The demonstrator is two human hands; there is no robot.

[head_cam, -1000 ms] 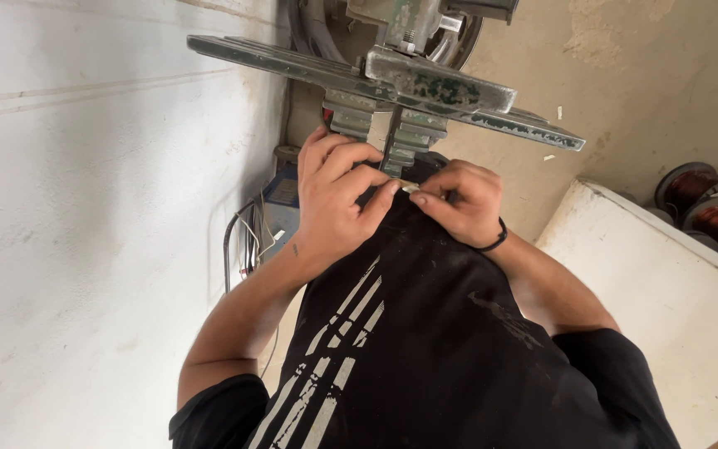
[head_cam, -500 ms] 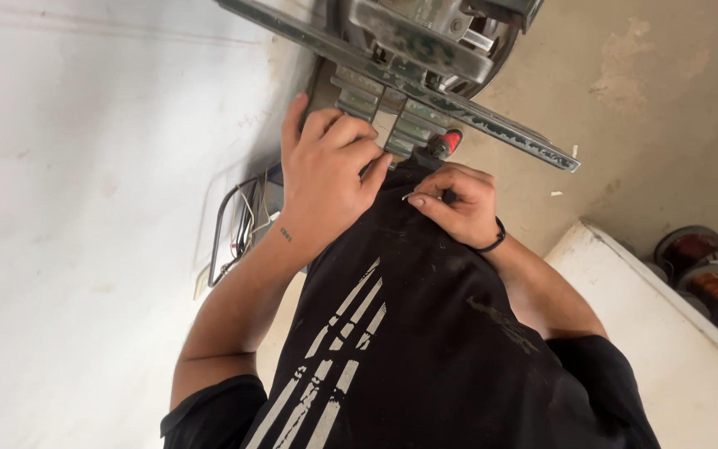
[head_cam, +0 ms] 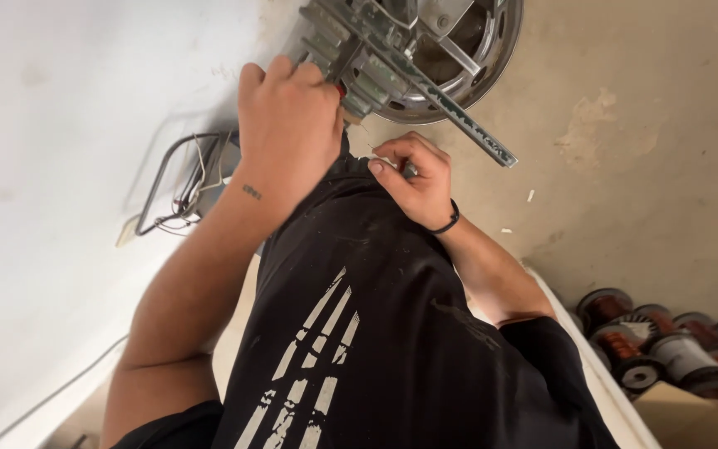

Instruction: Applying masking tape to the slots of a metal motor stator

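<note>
Bare concrete floor [head_cam: 641,125], white wall. Left hand [head_cam: 288,133] gripped metal winding frame [head_cam: 376,58], steadying it; right hand [head_cam: 413,179] pinched thin wire [head_cam: 365,140] just below frame. Wire spools [head_cam: 658,345] stood nearby.

**Metal machine, thin wire**

Machine [head_cam: 376,58]: grey metal assy, stepped blocks stacked along its near edge, a small red part showing among them. A long slotted metal bar [head_cam: 459,125] crosses it on a diagonal and sticks out toward lower right. Behind sits a round shiny rim [head_cam: 492,58] w/ spokes, dark inside. All of it sits at top centre, over a tan concrete floor.

Wire [head_cam: 367,137]: very fine, pale, barely visible, runs from the blocks down toward the black shirt. Ends too small to tell.
</note>
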